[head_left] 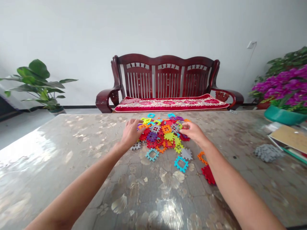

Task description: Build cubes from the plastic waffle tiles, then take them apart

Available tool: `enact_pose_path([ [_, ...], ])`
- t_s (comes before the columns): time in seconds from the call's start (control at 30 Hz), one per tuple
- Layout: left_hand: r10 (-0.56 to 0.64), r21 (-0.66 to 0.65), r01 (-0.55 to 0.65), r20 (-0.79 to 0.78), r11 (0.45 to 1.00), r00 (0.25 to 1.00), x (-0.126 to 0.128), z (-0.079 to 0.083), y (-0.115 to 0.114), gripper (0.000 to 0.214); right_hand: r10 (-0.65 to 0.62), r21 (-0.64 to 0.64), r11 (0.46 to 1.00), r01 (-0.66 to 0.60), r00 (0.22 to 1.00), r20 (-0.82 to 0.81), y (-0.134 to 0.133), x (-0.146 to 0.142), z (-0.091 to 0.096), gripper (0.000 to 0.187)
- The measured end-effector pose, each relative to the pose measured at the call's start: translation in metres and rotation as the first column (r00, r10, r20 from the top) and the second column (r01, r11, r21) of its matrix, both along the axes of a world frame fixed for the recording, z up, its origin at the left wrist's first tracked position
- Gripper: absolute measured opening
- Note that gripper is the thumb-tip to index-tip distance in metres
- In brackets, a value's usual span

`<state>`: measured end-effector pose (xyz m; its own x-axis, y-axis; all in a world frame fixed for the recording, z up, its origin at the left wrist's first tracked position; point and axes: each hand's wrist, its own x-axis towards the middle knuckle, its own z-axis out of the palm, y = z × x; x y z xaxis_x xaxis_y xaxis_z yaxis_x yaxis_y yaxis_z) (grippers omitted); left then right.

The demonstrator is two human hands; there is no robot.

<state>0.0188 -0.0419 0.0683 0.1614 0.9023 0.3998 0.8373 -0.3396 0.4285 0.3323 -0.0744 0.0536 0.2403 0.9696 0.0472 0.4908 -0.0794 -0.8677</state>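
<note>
A heap of flat, square, notched plastic pieces (163, 132) in many colours lies on the table's far middle. My left hand (130, 133) rests on the heap's left edge, fingers curled over the pieces there. My right hand (193, 132) is at the right edge, fingers pinched around a small piece I cannot make out. Loose pieces lie nearer me: a teal one (181, 164), a light-blue one (152, 154), a grey one (186, 154), an orange one (201, 157) and a red one (208, 174) partly under my right forearm.
The glossy patterned table (72, 166) fills the foreground. A dark wooden bench (165, 80) with a red cushion stands behind it. A stack of grey pieces (267, 152), a book (290, 137) and a teal pot of purple flowers (284, 115) sit at right; a leafy plant (39, 84) stands at left.
</note>
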Motion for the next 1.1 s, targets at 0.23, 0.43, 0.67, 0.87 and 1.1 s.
enact_pose_path([
  [0.23, -0.253, -0.309, 0.159, -0.295, 0.938, 0.921, 0.010, -0.017, -0.076, 0.042, 0.330, -0.245, 0.941, -0.235, 0.798, 0.504, -0.072, 0.001, -0.021, 0.074],
  [0.43, -0.243, -0.364, 0.107, -0.353, 0.925, 0.903, 0.024, -0.018, -0.083, 0.039, 0.317, -0.237, 0.947, -0.215, 0.736, 0.599, -0.082, -0.016, -0.014, 0.057],
  [0.67, -0.282, -0.439, 0.132, -0.295, 0.889, 0.913, 0.031, -0.019, -0.080, 0.036, 0.340, -0.249, 0.940, -0.235, 0.715, 0.611, -0.077, -0.020, -0.009, 0.038],
  [0.87, -0.336, -0.424, 0.261, -0.111, 0.867, 0.935, 0.041, -0.026, -0.080, 0.013, 0.283, -0.218, 0.958, -0.184, 0.523, 0.804, -0.088, -0.042, 0.001, 0.029],
  [1.1, -0.320, -0.311, 0.348, 0.141, 0.884, 0.937, 0.043, -0.013, -0.058, 0.016, 0.251, -0.192, 0.967, -0.168, 0.496, 0.831, -0.084, -0.039, 0.000, 0.031],
])
